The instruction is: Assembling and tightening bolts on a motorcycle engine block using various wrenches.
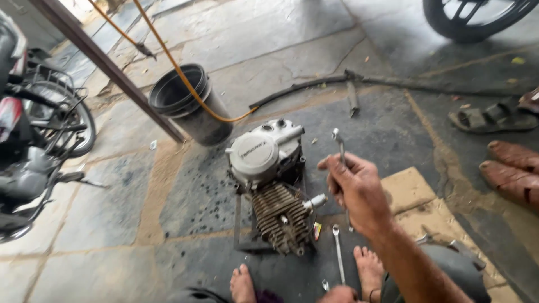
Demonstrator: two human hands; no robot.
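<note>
While right hand (356, 188) holds spanner (340, 154) in closed grip, left hand (338, 294) cut off by frame; grip untellable.

Roadside motorcycle repair yard | stone-slab floor (314, 33) | removed engine (272, 179) left of the gripped spanner (341, 163) | parked motorcycle (33, 134) far left | wheel (477, 17) beyond

Stone-slab floor (112, 219), engine (272, 185), black bucket (191, 106), spanner (337, 252), sandals (494, 119)
</note>
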